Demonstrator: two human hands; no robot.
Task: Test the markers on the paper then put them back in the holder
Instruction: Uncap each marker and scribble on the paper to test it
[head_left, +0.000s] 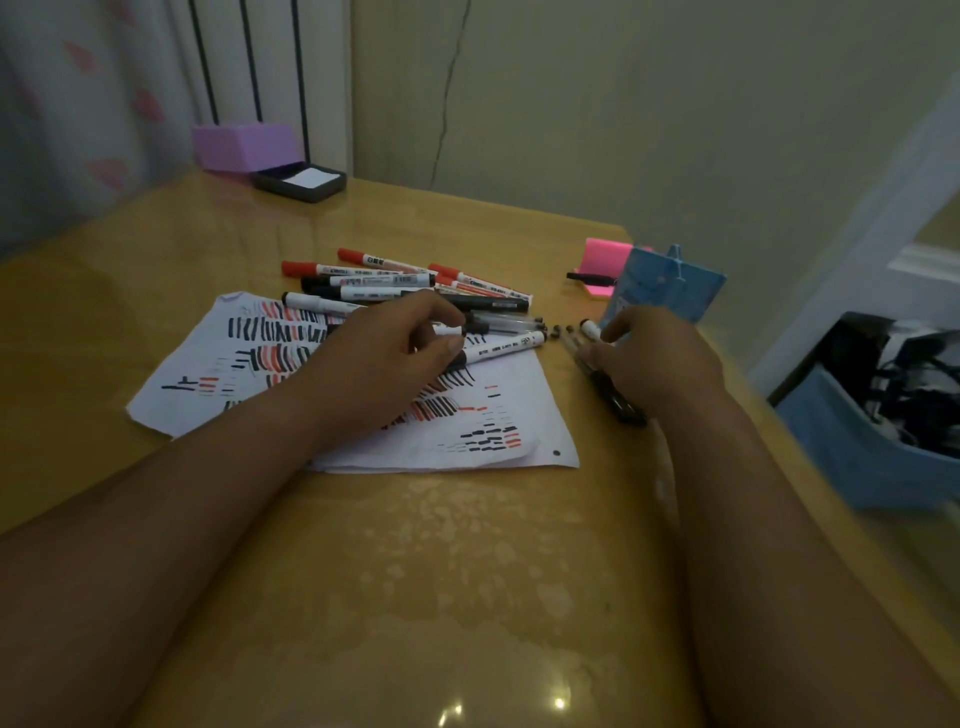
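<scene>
A white paper (524, 415) covered in red and black test strokes lies on the table. Behind it sits a heap of red-capped and black-capped markers (395, 280). My left hand (384, 358) rests on the paper, its fingers curled round a white black-capped marker (504, 347) lying there. My right hand (654, 358) grips several dark pens (621, 405) at the paper's right edge, close to the blue holder (670, 286). The holder's inside is hidden.
The yellow table (415, 571) has its right edge beside a blue bin (857, 452) holding dark items. A pink sticky pad with a black clip (597, 270) lies left of the holder. A purple box (244, 145) and a black tray (301, 182) stand at the back left.
</scene>
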